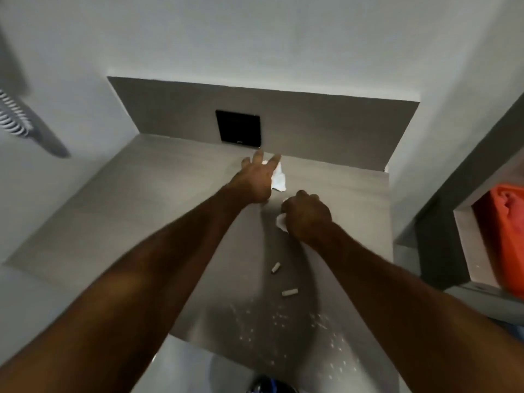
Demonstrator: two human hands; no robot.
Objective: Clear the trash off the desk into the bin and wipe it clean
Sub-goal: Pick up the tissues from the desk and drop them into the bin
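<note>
**Hand and Debris Positions on the Desk**

We see the left hand (256,177) extended toward the rear edge of the desk (119,199), fingers spread wide, lying over a crumpled white tissue (279,180) that shows at the hand's right side. Whether the fingers grip the tissue we cannot tell.

The right hand (307,215) sits just nearer than the left, closed into a fist around a second white paper scrap (281,221), which protrudes from the fist on its left side.

Between the two forearms, toward the front edge of the desk, lie two small pale cylindrical pieces (275,268) (289,292), apart from each other and resting flat on the surface. Nearer still, a scatter of fine white crumbs (283,321) covers the zone along the front edge.

At the rear edge rises a grey back panel (326,129) carrying a black square plate (237,127), just beyond the left fingertips. At the right side, a niche holds an orange item (502,242).
</note>
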